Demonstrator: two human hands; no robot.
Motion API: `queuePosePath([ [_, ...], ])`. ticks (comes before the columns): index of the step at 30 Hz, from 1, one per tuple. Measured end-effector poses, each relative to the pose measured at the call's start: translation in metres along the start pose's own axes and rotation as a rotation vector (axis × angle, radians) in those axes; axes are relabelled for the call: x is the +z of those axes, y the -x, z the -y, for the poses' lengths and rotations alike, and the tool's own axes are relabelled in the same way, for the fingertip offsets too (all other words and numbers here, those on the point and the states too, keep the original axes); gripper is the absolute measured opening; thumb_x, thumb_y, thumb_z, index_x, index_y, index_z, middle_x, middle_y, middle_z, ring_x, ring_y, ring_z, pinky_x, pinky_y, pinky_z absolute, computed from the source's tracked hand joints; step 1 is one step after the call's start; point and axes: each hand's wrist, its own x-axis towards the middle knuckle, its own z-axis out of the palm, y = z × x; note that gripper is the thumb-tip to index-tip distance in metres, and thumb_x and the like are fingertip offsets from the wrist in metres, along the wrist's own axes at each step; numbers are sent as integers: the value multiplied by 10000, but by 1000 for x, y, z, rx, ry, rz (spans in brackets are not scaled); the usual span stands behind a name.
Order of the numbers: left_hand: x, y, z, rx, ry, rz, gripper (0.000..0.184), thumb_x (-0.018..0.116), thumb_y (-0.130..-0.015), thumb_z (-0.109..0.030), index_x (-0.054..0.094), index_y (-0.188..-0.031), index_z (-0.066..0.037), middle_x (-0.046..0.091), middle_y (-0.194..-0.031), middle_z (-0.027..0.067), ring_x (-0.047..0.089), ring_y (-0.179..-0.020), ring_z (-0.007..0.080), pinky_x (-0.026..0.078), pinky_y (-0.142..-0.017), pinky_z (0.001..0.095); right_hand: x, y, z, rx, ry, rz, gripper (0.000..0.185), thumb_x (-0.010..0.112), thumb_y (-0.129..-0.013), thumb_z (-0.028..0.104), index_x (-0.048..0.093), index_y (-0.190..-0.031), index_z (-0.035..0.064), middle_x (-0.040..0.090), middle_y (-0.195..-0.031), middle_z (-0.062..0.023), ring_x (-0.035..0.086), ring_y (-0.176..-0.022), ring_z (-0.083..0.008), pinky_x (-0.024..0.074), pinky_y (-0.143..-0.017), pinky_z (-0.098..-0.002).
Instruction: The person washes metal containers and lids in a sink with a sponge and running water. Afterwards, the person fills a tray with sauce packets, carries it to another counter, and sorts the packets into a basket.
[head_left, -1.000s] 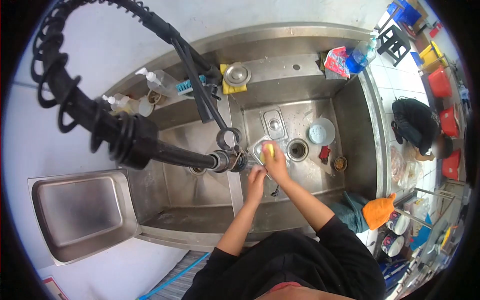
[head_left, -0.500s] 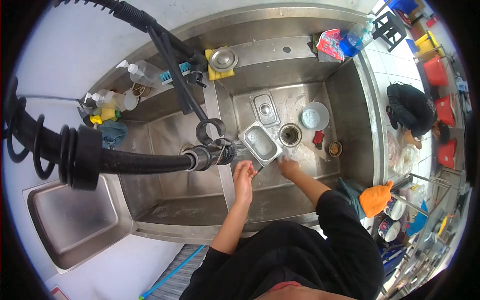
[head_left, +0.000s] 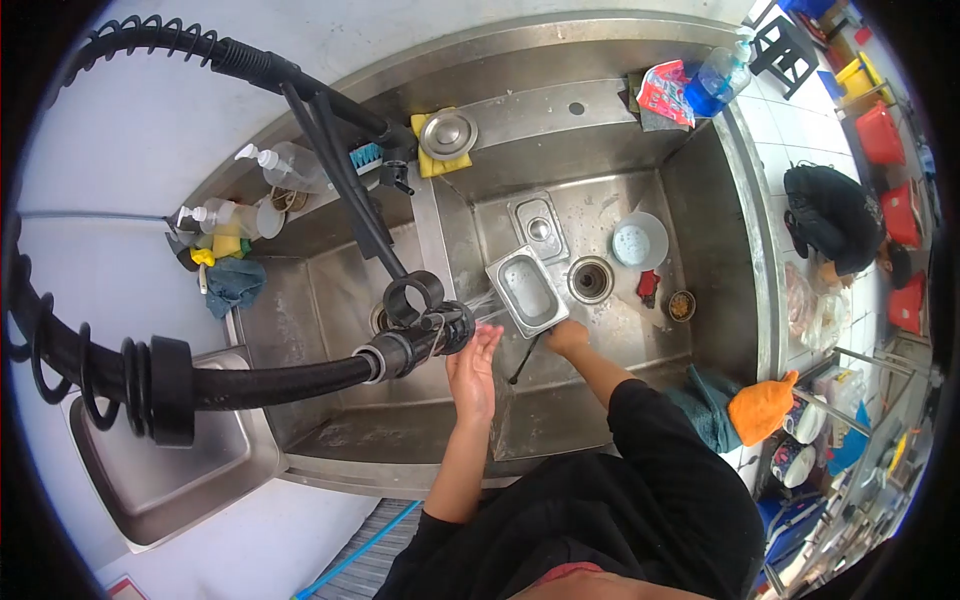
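My left hand (head_left: 473, 375) is raised with its fingers stretched out, just below the black spray nozzle (head_left: 460, 326). Water fans out of the nozzle toward a rectangular steel pan (head_left: 530, 291), tilted in the right sink basin. At the pan's lower corner, my right hand (head_left: 568, 338) is closed on a thin black stick-like tool (head_left: 523, 362), whose other end points down and left. Its fingertips are partly hidden, and I cannot tell whether they also touch the pan. Behind the pan lies a steel lid (head_left: 540, 229) with a round knob.
Beside the drain (head_left: 590, 280) are a white tub (head_left: 640, 241), a red item (head_left: 648, 289) and a small bowl (head_left: 681, 305). An orange cloth (head_left: 760, 408) hangs over the right edge. The black hose (head_left: 280, 385) crosses the left basin. A person (head_left: 832, 218) crouches at right.
My left hand has come closer to the nozzle, with its fingers more spread. The black tool's free end has swung downward and shows more clearly. The view has shifted slightly.
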Motion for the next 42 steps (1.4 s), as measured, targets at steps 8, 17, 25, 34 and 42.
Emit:
queuePosePath([
  [8,6,-6,-22,66,-47,42,317,464,-958,-150,476,-1234,6,532,-1234,171,508,-1178,302,357,-1049,436,10,-7,38,81,-223,-204,574,555,-770,517,604,-1173,111,639,-1129,-137,618,-1041,-298,491,-871,-410],
  [17,-15,-5,-12,34,-62,3,316,453,-965,-177,497,-1221,2,514,-1268,174,473,-1215,304,347,-1055,443,52,-3,35,-155,59,-19,479,646,-749,410,619,-1154,157,653,-1093,-116,627,-1006,-308,490,-863,-415],
  [25,-22,0,-14,50,-44,-56,278,479,-948,-144,504,-1165,28,528,-1233,186,494,-1189,315,360,-1051,436,116,-24,62,-44,-604,119,369,664,-714,282,630,-1005,58,642,-996,-194,607,-948,-366,477,-801,-419],
  [34,-30,1,5,85,-516,36,335,519,-946,-116,459,-1244,25,514,-1259,165,475,-1215,237,329,-1054,339,-41,128,70,-747,-442,-405,331,583,-854,219,545,-1135,49,605,-997,-165,612,-817,-394,491,-707,-473],
  [42,14,-33,31,81,-369,-42,573,599,-907,-114,294,-1386,-34,542,-1166,122,552,-1016,156,452,-908,298,-111,161,92,-708,148,-875,403,622,-768,148,560,-1164,110,576,-849,-37,614,-693,-188,514,-512,-326],
])
